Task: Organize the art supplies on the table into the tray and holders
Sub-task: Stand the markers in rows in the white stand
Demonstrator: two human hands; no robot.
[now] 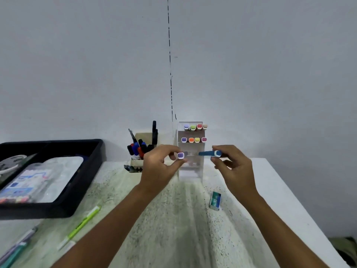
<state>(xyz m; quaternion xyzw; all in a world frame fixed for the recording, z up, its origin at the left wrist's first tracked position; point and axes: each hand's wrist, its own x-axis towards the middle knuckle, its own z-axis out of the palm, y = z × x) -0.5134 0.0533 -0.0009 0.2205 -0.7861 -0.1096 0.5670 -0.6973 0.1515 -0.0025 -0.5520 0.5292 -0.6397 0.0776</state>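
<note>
Basically both hands are up in front of the clear marker rack [190, 169] at the back of the table [173, 219], each with a marker lined up for the third tier. Left hand [157, 167] pinches a purple-capped marker [180, 155] between thumb and fingertips, cap end facing the camera, so the body probably points into a slot. Right hand [234, 167] pinches a blue marker [209, 153] near its cap, lying roughly level and pointing left toward the same tier. Fingertip grips make sense: short reach, fine aim at narrow slots.

The top two tiers each hold four markers, caps outward; lower tiers look empty, though the clear plastic is hard to read.

Left of the rack, a beige pen holder [144, 149] already stands full of whiteboard markers and scissors.

Not yet sorted, by my read: eraser [215, 200] lying near the right forearm, green pen [82, 225] and a few more pens at lower left, just outside the black tray [85, 188]. The tray holds a clear pouch and packaged items.

Risk: two markers converging on one tier could collide.
</note>
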